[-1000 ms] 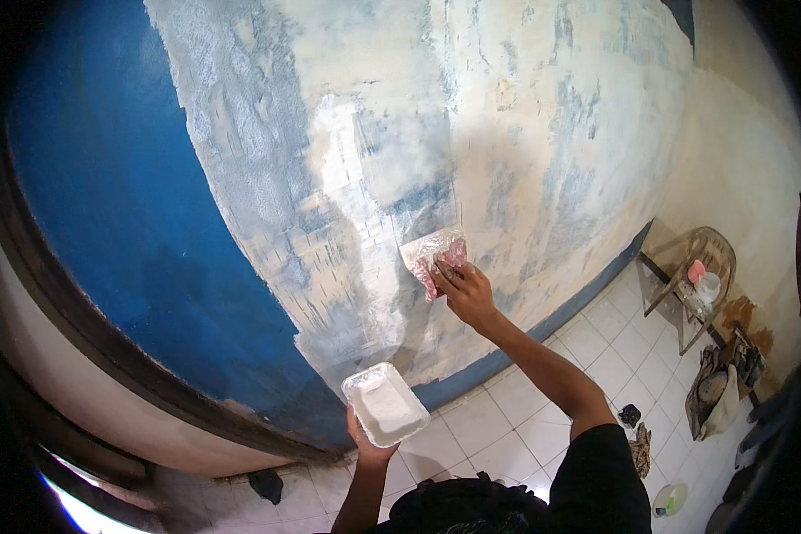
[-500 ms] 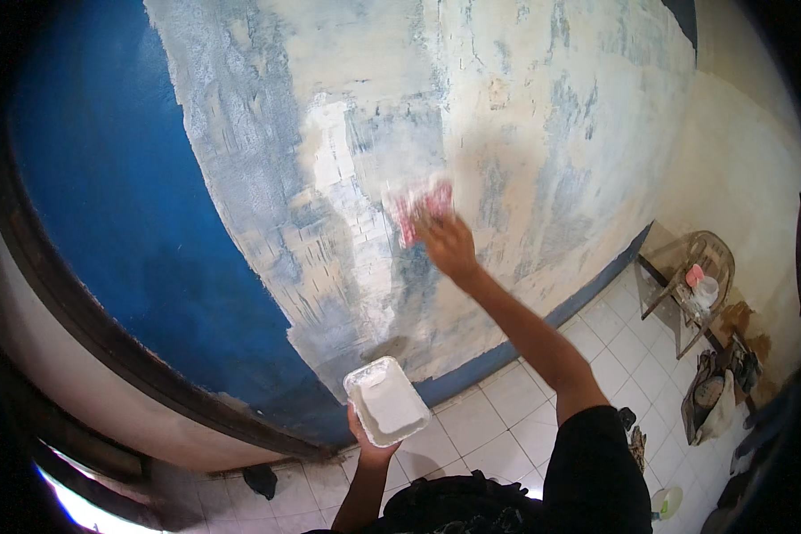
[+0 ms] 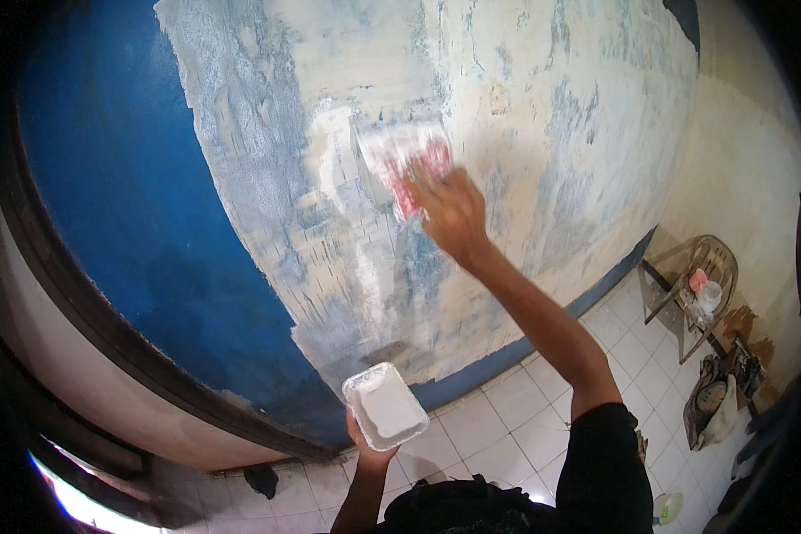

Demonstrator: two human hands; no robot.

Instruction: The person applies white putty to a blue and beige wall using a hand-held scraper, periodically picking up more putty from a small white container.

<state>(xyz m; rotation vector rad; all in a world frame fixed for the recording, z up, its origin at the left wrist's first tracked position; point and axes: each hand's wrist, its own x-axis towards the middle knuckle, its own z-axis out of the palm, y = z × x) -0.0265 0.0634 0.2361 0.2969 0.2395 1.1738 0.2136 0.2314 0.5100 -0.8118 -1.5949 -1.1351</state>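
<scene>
My right hand (image 3: 454,212) is raised against the wall (image 3: 525,133) and presses a flat red-and-white scraper (image 3: 405,158) smeared with white filler onto it. A patch of fresh white filler (image 3: 334,165) lies just left of the scraper. The wall is blue at the left and scraped pale across the middle. My left hand (image 3: 369,449) is low near my body and holds up a white rectangular tray (image 3: 384,407) with white filler in it.
A white tiled floor (image 3: 498,436) runs along a blue skirting strip (image 3: 516,351). A plastic chair (image 3: 699,276) with small containers on it stands at the right, with bags (image 3: 716,400) beside it. A dark door frame (image 3: 107,343) curves at the left.
My right hand has swept the scraper up and to the left along the wall. The tray in my left hand has stayed in about the same place.
</scene>
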